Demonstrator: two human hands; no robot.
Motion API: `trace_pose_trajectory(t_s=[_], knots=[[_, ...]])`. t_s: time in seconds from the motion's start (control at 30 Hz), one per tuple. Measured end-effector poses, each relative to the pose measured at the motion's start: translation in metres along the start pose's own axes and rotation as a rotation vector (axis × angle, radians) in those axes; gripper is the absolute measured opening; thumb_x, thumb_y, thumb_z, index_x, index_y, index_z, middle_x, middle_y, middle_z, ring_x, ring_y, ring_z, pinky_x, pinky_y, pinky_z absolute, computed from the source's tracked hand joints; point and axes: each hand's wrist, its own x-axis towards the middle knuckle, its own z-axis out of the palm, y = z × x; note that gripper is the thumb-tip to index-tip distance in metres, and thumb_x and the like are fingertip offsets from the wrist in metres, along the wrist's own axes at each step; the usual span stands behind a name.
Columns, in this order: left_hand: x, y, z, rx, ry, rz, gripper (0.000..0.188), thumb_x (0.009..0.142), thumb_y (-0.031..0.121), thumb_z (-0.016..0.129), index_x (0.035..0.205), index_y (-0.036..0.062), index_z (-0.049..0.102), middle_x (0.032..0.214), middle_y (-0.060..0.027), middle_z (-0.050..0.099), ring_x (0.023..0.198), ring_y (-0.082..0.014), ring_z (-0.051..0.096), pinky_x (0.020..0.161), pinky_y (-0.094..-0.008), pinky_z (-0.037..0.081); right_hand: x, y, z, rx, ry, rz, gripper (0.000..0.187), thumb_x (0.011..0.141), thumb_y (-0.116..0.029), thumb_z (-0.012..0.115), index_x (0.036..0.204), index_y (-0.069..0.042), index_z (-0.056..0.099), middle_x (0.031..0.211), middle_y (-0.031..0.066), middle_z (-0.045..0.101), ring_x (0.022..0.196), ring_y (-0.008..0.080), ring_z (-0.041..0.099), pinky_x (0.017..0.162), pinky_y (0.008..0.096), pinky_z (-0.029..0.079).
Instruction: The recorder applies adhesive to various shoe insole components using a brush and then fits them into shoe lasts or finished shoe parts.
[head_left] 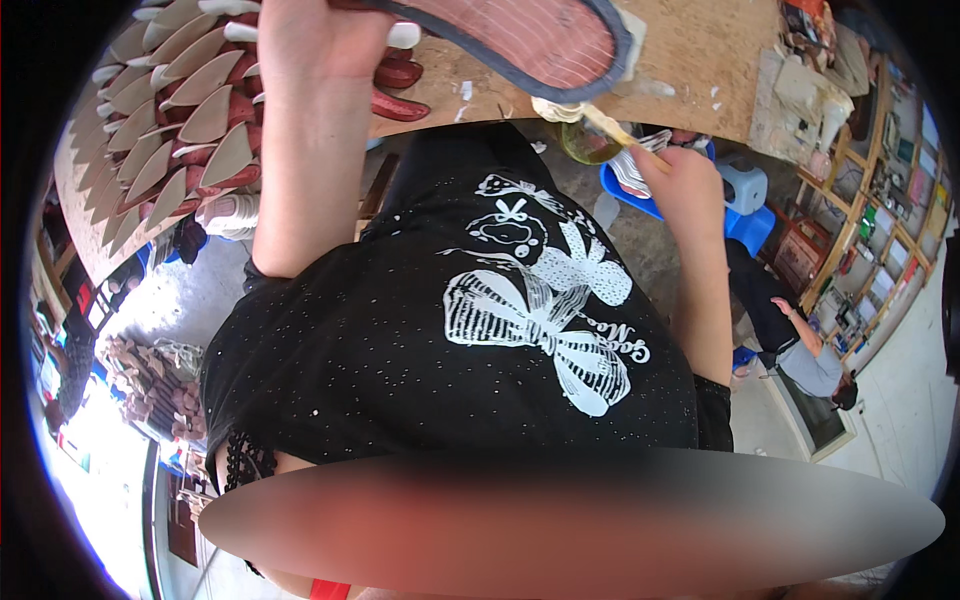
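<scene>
My right hand [685, 192] is closed round the wooden handle of a brush [612, 128]. The brush's pale, coated head lies just below the rounded end of a shoe sole piece [540, 45]. That piece has a reddish, lined face and a dark grey rim. A container with yellowish contents [590, 145] stands under the brush, partly hidden. My left hand [325, 40] is at the upper edge, beside the other end of the sole piece. Its fingers are cut off by the picture's edge, so its grip does not show.
On the wooden table [700, 60], rows of beige and dark red shoe parts [200, 110] fill the left side. A blue plastic stool [745, 190] stands beyond my right hand. Another person [800, 345] is at the right, near shelves [880, 230] of goods.
</scene>
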Motion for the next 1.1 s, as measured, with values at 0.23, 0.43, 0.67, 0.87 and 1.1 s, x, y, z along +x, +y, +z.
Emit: trace_pose_trajectory(t_s=[0.23,0.43,0.67,0.87,1.1], knots=[[-0.001,-0.008,-0.012,0.025,-0.005,-0.012,0.036,0.092,0.018,0.06,0.122,-0.0015,0.053,0.114,-0.0156,0.063,0.106,-0.0302,0.061,0.094,-0.0457,0.048,0.028,-0.01,0.025,-0.156,0.021,-0.128,0.04,0.084,-0.041,0.06,0.075,-0.003,0.071,0.076,0.0179,0.068,0.072,0.0366,0.067,0.066,0.0459,0.053],[-0.011,-0.023,-0.017,0.035,0.046,-0.027,0.032,0.088,0.017,0.06,0.116,0.0016,0.056,0.113,-0.0153,0.064,0.106,-0.0314,0.061,0.094,-0.0477,0.047,0.058,-0.02,0.045,-0.216,0.013,-0.22,0.036,0.084,-0.038,0.06,0.081,-0.004,0.072,0.081,0.0167,0.07,0.077,0.035,0.069,0.07,0.0454,0.055],[-0.023,-0.038,-0.026,0.094,0.175,0.046,0.034,0.087,0.018,0.062,0.118,0.0026,0.056,0.115,-0.0151,0.064,0.106,-0.0313,0.06,0.095,-0.0471,0.046,0.088,-0.029,0.075,-0.273,-0.06,-0.288,0.027,0.082,-0.029,0.059,0.084,-0.006,0.073,0.087,0.0145,0.071,0.082,0.0318,0.07,0.068,0.0445,0.054],[-0.028,-0.044,-0.031,0.137,0.249,-0.006,0.035,0.089,0.011,0.058,0.122,-0.0024,0.054,0.123,-0.0166,0.06,0.117,-0.0322,0.055,0.103,-0.0524,0.04,0.095,-0.039,0.065,-0.337,-0.042,-0.261,0.02,0.084,-0.024,0.061,0.092,-0.01,0.074,0.089,0.0077,0.072,0.088,0.0247,0.069,0.071,0.0436,0.047],[-0.038,-0.07,0.003,0.154,0.175,-0.034,0.038,0.09,0.012,0.056,0.125,-0.0023,0.051,0.126,-0.0168,0.058,0.119,-0.0329,0.054,0.104,-0.0529,0.039,0.058,0.022,0.023,0.379,-0.103,-0.382,0.048,0.085,-0.041,0.068,0.113,-0.003,0.065,0.1,0.0108,0.071,0.095,0.0268,0.067,0.084,0.0429,0.049]])
